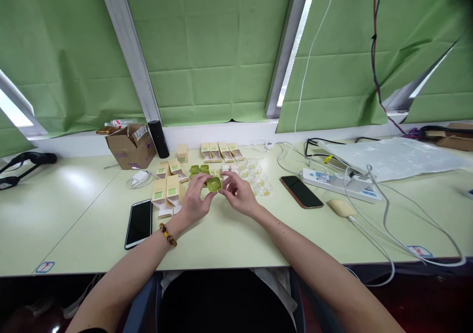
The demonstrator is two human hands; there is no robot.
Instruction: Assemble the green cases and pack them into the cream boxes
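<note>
A small green square cup (214, 184) is held up over the table, its hollow side facing me. My left hand (195, 200) grips it from the left, fingers at the top edge and thumb below. From the right, my right hand (240, 193) pinches its rim with the fingertips. Just behind lie more green cups (198, 168), partly hidden by my left hand. Clear plastic cups (263, 185) with yellow bits in them stand in rows beyond my right hand. Open small cardboard boxes (162, 195) with green labels lie left of my left hand.
More small boxes (219, 151) line the back. A black phone (301, 191) and a power strip (340, 184) with loose white cables lie right. At left are a white-framed phone (139, 223), a charger (139, 178), a brown carton (131, 147) and a black cylinder (158, 139).
</note>
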